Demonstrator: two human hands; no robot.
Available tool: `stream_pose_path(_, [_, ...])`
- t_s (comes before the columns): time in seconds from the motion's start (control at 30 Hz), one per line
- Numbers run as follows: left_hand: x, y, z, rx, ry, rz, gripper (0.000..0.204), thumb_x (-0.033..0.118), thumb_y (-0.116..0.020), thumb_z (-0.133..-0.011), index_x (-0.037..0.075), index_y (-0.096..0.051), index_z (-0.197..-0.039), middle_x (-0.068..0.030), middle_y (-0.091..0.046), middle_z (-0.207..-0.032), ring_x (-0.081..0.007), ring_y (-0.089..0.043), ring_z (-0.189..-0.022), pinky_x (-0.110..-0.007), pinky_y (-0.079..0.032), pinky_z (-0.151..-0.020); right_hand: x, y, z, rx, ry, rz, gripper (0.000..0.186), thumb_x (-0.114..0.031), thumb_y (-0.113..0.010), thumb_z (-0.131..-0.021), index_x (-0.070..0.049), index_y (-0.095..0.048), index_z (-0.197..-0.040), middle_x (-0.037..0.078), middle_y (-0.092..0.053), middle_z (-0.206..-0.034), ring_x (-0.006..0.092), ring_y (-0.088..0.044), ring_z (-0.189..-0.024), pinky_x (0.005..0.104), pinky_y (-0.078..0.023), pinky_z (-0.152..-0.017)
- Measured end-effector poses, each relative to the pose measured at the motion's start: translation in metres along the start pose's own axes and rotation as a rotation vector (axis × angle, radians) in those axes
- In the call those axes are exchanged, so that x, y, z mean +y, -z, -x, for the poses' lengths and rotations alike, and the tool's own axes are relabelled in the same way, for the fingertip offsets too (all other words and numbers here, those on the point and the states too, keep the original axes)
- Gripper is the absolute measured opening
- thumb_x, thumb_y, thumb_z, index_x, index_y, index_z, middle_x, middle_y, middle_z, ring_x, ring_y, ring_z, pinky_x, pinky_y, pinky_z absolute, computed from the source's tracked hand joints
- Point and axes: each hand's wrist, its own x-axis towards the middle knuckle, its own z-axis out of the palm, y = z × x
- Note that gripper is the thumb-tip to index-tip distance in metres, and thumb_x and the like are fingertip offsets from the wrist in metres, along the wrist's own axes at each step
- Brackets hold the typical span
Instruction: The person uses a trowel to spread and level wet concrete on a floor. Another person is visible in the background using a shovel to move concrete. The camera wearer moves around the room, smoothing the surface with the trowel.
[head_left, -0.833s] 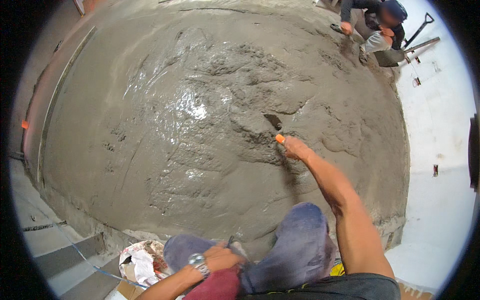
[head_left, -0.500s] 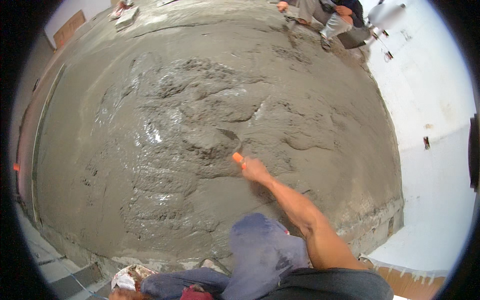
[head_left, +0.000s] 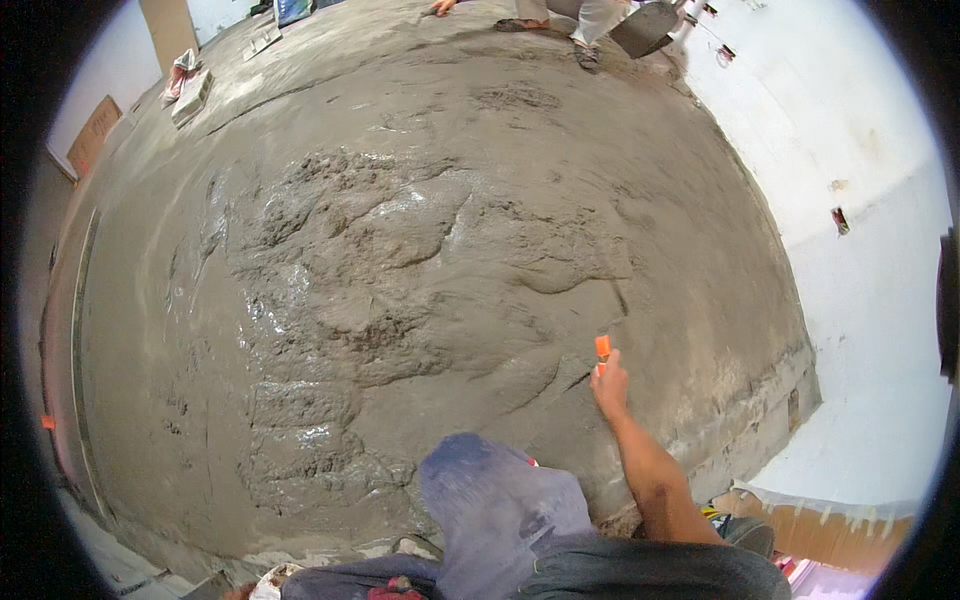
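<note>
My right hand is closed round the orange handle of a trowel, right of centre. The thin dark blade extends beyond the handle and lies at the surface of the wet grey mortar; it appears nearly edge-on. Around it the mortar is fairly smooth, with a low ridge just beyond. Rougher, wet, lumpy mortar spreads to the left. Of my left hand only a brownish sliver, perhaps its edge, shows at the lower left rim by my bent leg; its fingers are hidden.
A white wall bounds the right side. At the far edge are another person's hand, shoes and a dark shovel blade. A block lies far left. A long straight strip runs along the left side.
My right hand has swept the trowel to the right and slightly nearer to me, away from the lumpy middle. The view has shifted too, and less of the other person shows.
</note>
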Motion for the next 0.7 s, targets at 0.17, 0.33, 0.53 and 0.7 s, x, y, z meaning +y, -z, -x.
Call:
stream_pose_path(0.17, [0.049,0.022,-0.040,-0.212,-0.079,0.104,0.048,0.021,-0.068,-0.078,0.019,-0.055,-0.124,-0.0212,-0.062,-0.108,-0.0379,-0.058,-0.099,-0.043,-0.047,-0.083,-0.030,0.020,-0.003,-0.078,-0.093,0.019,0.036,-0.015,-0.064,-0.079,-0.001,-0.042,-0.104,0.025,-0.061,-0.085,0.0446,-0.060,-0.081,0.0523,-0.048,-0.070])
stream_pose_path(0.33, [0.048,-0.029,-0.084,0.024,-0.260,0.119,0.041,0.035,-0.076,-0.064,0.013,-0.066,-0.097,-0.0081,-0.068,-0.092,-0.0317,-0.063,-0.087,-0.043,-0.046,-0.079,0.009,0.013,0.016,-0.206,-0.053,0.142,0.031,-0.016,-0.061,-0.081,-0.002,-0.043,-0.102,0.025,-0.062,-0.079,0.0431,-0.062,-0.077,0.0513,-0.048,-0.068])
stream_pose_path(0.53, [0.045,-0.053,-0.120,-0.068,-0.302,0.141,0.042,0.031,-0.080,-0.063,0.009,-0.067,-0.097,-0.0108,-0.069,-0.089,-0.0321,-0.064,-0.087,-0.041,-0.049,-0.075,0.047,0.016,0.036,-0.138,-0.192,0.072,0.026,-0.014,-0.057,-0.082,-0.001,-0.047,-0.102,0.023,-0.063,-0.080,0.0436,-0.061,-0.079,0.0504,-0.049,-0.068])
stream_pose_path(0.7, [0.009,-0.106,-0.142,-0.227,-0.130,0.159,0.047,0.033,-0.079,-0.068,0.007,-0.065,-0.104,-0.0109,-0.069,-0.093,-0.0296,-0.066,-0.089,-0.038,-0.052,-0.078,0.126,0.030,0.020,-0.061,-0.284,0.026,0.034,-0.016,-0.058,-0.081,0.000,-0.050,-0.109,0.023,-0.063,-0.094,0.0406,-0.061,-0.091,0.0483,-0.048,-0.075])
